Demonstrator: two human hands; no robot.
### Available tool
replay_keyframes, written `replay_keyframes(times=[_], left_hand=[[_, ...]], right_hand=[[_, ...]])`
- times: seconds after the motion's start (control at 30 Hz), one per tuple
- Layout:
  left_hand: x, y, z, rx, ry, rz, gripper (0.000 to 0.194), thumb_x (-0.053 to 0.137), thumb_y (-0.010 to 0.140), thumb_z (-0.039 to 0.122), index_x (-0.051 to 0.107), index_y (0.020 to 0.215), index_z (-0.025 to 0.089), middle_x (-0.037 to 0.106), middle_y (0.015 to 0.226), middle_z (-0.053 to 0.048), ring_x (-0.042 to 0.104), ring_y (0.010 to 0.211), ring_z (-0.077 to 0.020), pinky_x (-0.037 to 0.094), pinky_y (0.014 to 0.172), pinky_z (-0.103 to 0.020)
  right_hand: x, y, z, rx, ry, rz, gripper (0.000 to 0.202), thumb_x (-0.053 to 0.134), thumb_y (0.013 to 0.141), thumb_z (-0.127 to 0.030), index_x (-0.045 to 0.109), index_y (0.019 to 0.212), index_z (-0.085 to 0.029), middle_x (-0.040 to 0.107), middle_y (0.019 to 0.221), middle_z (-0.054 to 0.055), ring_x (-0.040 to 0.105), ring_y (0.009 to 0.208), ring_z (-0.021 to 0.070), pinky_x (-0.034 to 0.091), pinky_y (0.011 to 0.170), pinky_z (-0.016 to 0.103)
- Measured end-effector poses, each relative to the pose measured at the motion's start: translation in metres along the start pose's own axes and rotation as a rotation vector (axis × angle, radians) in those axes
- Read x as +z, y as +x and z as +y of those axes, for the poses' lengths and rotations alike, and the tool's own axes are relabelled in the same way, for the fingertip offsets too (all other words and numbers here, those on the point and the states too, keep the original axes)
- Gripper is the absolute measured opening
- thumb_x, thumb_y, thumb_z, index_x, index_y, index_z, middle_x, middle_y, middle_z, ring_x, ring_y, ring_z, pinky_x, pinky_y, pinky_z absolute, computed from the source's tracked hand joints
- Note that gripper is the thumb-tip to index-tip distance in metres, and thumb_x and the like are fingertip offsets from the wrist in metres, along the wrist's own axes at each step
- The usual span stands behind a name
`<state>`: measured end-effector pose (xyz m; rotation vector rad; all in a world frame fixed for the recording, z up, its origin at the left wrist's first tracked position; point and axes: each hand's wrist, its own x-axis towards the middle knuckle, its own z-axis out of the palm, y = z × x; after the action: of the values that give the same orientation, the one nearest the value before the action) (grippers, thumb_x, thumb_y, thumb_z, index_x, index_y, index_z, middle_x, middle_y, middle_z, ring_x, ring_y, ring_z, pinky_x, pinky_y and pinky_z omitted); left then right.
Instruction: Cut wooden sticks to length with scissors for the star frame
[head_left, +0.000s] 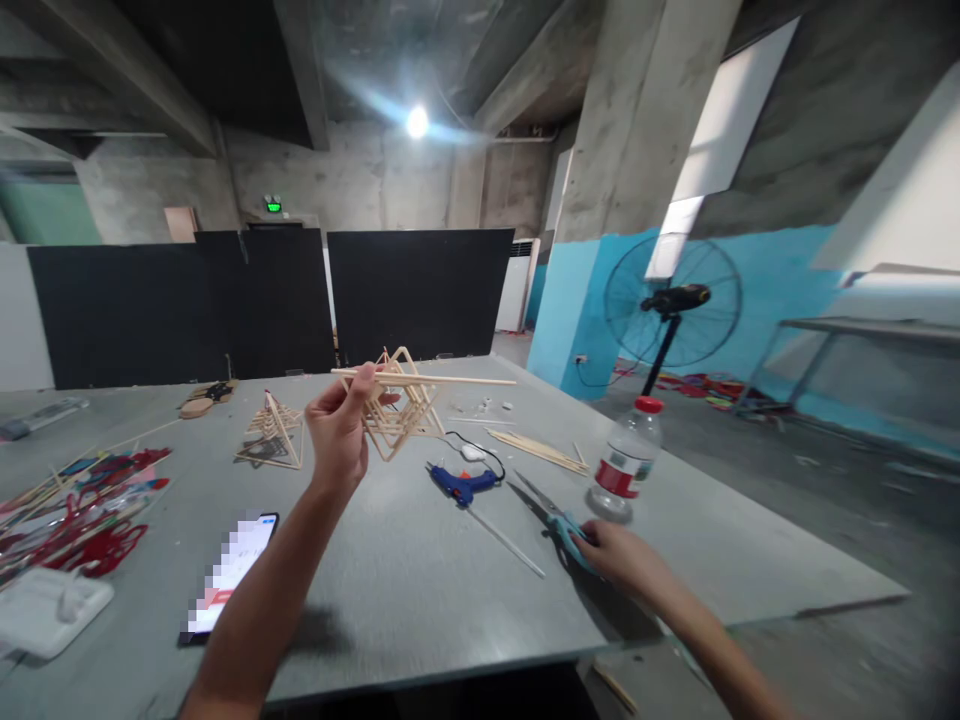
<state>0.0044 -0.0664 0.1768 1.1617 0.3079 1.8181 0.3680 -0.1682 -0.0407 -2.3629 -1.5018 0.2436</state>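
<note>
My left hand (339, 425) is closed on a small frame made of thin wooden sticks (405, 415), held up above the table. One long stick lies across its top and juts out to the right. My right hand (611, 553) grips the light-blue handles of a pair of scissors (562, 525), whose blades point to the far left, low over the table. Between the hands a blue hot glue gun (463, 485) lies on the tabletop, with a pale glue stick (506, 542) reaching from it toward the front.
A plastic bottle with a red cap (624, 465) stands beyond my right hand. Loose wooden sticks (536, 450) lie behind the glue gun. To the left are another stick frame (271, 435), a phone (234, 575), red craft scraps (97, 510) and a white box (52, 610). A fan (673, 300) stands beyond the table.
</note>
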Motion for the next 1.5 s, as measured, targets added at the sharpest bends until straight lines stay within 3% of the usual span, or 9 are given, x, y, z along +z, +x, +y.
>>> replay_keyframes(times=[0.17, 0.3, 0.4, 0.5, 0.6, 0.73, 0.9, 1.17, 1.5], left_hand=[[0.002, 0.001, -0.001, 0.005, 0.000, 0.002, 0.025, 0.089, 0.077, 0.045, 0.081, 0.080, 0.021, 0.079, 0.087, -0.004, 0.073, 0.067, -0.0127, 0.068, 0.060, -0.025], [0.001, 0.002, -0.001, 0.017, -0.004, 0.003, 0.030, 0.090, 0.077, 0.048, 0.081, 0.078, 0.020, 0.080, 0.088, -0.004, 0.074, 0.066, -0.0134, 0.068, 0.061, -0.027], [-0.002, 0.002, -0.001, 0.030, -0.002, 0.014, 0.030, 0.090, 0.077, 0.047, 0.080, 0.080, 0.019, 0.080, 0.087, -0.004, 0.075, 0.065, -0.0140, 0.067, 0.060, -0.026], [-0.005, 0.003, 0.000, 0.058, -0.001, 0.038, 0.028, 0.090, 0.077, 0.046, 0.081, 0.082, 0.020, 0.080, 0.087, -0.004, 0.074, 0.061, -0.0121, 0.066, 0.058, -0.024], [-0.008, 0.004, 0.004, 0.100, -0.006, 0.075, 0.028, 0.090, 0.077, 0.047, 0.081, 0.083, 0.021, 0.081, 0.089, -0.003, 0.074, 0.062, -0.0117, 0.067, 0.059, -0.025], [-0.009, 0.006, 0.011, 0.137, -0.006, 0.101, 0.030, 0.090, 0.077, 0.049, 0.081, 0.082, 0.020, 0.081, 0.089, -0.003, 0.075, 0.066, -0.0129, 0.068, 0.061, -0.026], [-0.007, 0.003, 0.010, 0.104, 0.020, 0.061, 0.031, 0.091, 0.075, 0.049, 0.081, 0.083, 0.020, 0.081, 0.089, -0.005, 0.075, 0.063, -0.0145, 0.067, 0.057, -0.026], [-0.001, 0.003, -0.012, 0.043, 0.066, 0.002, 0.030, 0.091, 0.076, 0.047, 0.082, 0.083, 0.020, 0.081, 0.089, -0.004, 0.072, 0.057, -0.0120, 0.065, 0.056, -0.024], [0.007, -0.005, -0.040, -0.035, 0.124, -0.056, 0.027, 0.092, 0.076, 0.044, 0.082, 0.083, 0.020, 0.079, 0.081, -0.002, 0.072, 0.059, -0.0113, 0.062, 0.056, -0.021]], right_hand=[[-0.014, -0.003, 0.005, 0.118, 0.140, 0.148, 0.038, 0.061, 0.083, -0.060, 0.060, 0.072, -0.024, 0.070, 0.073, 0.014, 0.069, 0.076, 0.0321, 0.044, 0.067, 0.037], [-0.033, -0.010, -0.019, 0.036, 0.475, 0.291, 0.055, 0.070, 0.068, -0.078, 0.061, 0.077, -0.024, 0.069, 0.070, 0.009, 0.067, 0.072, 0.0294, 0.049, 0.065, 0.037], [-0.037, -0.015, -0.070, -0.157, 0.833, 0.364, 0.062, 0.068, 0.070, -0.082, 0.062, 0.089, -0.023, 0.074, 0.085, 0.010, 0.070, 0.078, 0.0271, 0.056, 0.070, 0.038], [-0.030, -0.021, -0.135, -0.330, 1.114, 0.379, 0.054, 0.066, 0.082, -0.076, 0.059, 0.091, -0.024, 0.070, 0.076, 0.005, 0.067, 0.065, 0.0220, 0.058, 0.064, 0.038], [-0.016, -0.024, -0.193, -0.479, 1.293, 0.345, 0.050, 0.072, 0.081, -0.071, 0.062, 0.092, -0.024, 0.068, 0.076, 0.003, 0.065, 0.067, 0.0195, 0.057, 0.065, 0.035], [0.005, -0.019, -0.234, -0.592, 1.413, 0.280, 0.049, 0.080, 0.076, -0.067, 0.065, 0.093, -0.024, 0.069, 0.086, 0.004, 0.064, 0.073, 0.0184, 0.056, 0.069, 0.034], [0.017, -0.009, -0.235, -0.638, 1.419, 0.185, 0.046, 0.080, 0.078, -0.063, 0.064, 0.090, -0.022, 0.063, 0.075, 0.000, 0.055, 0.062, 0.0136, 0.049, 0.059, 0.028], [0.002, -0.014, -0.231, -0.640, 1.418, 0.056, 0.051, 0.081, 0.075, -0.067, 0.062, 0.085, -0.022, 0.060, 0.076, -0.001, 0.052, 0.064, 0.0125, 0.047, 0.060, 0.027], [-0.003, -0.009, -0.232, -0.604, 1.498, 0.024, 0.054, 0.077, 0.076, -0.073, 0.059, 0.083, -0.023, 0.053, 0.066, -0.003, 0.049, 0.059, 0.0126, 0.046, 0.055, 0.028]])
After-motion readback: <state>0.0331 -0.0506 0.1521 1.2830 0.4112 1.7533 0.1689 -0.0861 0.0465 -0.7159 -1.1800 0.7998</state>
